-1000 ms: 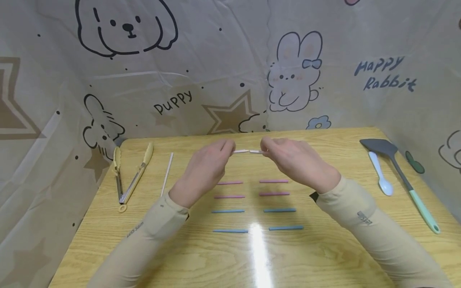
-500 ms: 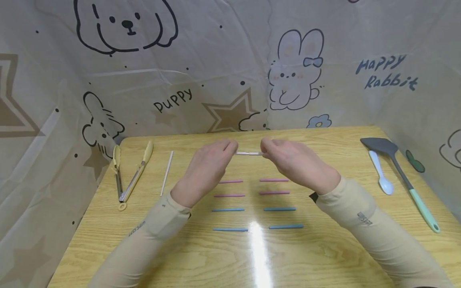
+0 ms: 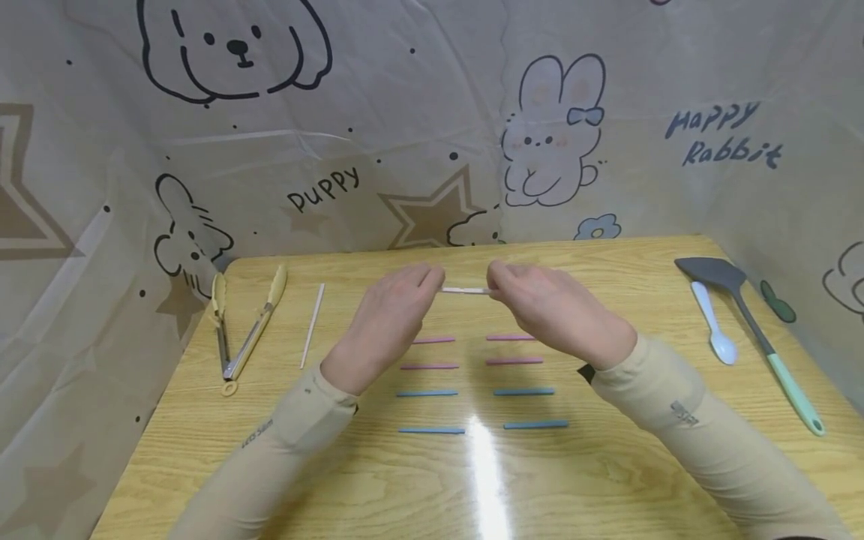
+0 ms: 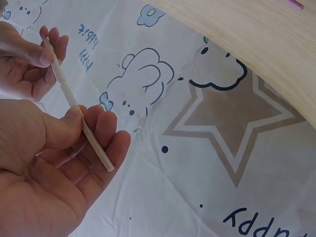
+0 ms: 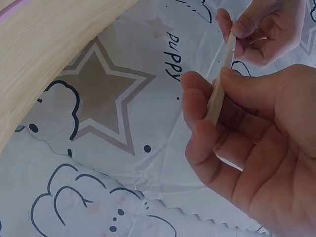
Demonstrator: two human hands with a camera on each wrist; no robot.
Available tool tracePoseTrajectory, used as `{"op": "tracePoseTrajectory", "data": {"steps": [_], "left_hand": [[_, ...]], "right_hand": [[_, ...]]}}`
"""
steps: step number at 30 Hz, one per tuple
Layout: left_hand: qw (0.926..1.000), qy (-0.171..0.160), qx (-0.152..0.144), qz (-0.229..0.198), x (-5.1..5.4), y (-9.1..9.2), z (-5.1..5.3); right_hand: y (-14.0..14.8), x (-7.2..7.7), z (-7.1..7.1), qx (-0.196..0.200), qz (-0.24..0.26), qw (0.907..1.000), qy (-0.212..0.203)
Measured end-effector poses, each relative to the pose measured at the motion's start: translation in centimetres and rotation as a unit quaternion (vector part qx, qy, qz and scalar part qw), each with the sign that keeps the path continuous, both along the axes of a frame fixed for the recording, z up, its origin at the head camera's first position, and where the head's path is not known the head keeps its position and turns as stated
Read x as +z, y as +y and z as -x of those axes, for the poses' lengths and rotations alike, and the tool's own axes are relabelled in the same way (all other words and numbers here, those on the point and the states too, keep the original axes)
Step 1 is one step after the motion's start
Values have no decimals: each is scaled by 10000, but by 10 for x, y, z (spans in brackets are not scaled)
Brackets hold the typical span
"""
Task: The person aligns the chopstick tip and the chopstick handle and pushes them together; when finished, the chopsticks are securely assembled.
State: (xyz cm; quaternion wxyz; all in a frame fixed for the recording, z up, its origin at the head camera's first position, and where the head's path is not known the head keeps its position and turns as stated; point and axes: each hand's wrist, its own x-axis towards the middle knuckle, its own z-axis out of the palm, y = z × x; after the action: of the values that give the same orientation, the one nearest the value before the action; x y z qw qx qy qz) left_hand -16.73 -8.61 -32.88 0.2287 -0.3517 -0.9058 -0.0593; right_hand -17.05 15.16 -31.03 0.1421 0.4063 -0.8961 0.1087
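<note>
In the head view my left hand and right hand are raised above the far part of the table. Between them runs a thin white stick, with a break or joint near its middle. The left wrist view shows my left thumb and fingers pinching one piece of the stick, its end poking past the fingers. My right thumb and fingers pinch the other piece in the right wrist view. The two pieces lie almost in line, ends meeting. Whether they are fully apart I cannot tell.
Pink sticks and blue sticks lie in two columns below the hands. Another white stick and tongs lie left. A light blue spoon and a turner lie right. A printed cloth hangs behind.
One second ago a small gap showed between the two white pieces. Their ends have since come together, the left hand shifting slightly right. The sticks on the table have not moved.
</note>
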Motion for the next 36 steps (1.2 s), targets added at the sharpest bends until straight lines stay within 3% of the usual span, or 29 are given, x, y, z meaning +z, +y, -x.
{"op": "tracePoseTrajectory", "data": {"steps": [13, 24, 31, 36], "left_hand": [[9997, -174, -94, -117, -4, 0, -3], [9991, -136, -193, -352, -7, 0, -4], [9974, -97, -426, -581, -12, 0, -3], [9956, -285, -505, -742, -14, 0, -4]], "right_hand": [[-4, -4, -1, -50, -113, 9997, 203], [-6, -5, 0, 14, -123, 9996, 258], [-5, -5, -1, 67, -96, 9999, 106], [-6, -4, -3, 80, -164, 9998, -28]]}}
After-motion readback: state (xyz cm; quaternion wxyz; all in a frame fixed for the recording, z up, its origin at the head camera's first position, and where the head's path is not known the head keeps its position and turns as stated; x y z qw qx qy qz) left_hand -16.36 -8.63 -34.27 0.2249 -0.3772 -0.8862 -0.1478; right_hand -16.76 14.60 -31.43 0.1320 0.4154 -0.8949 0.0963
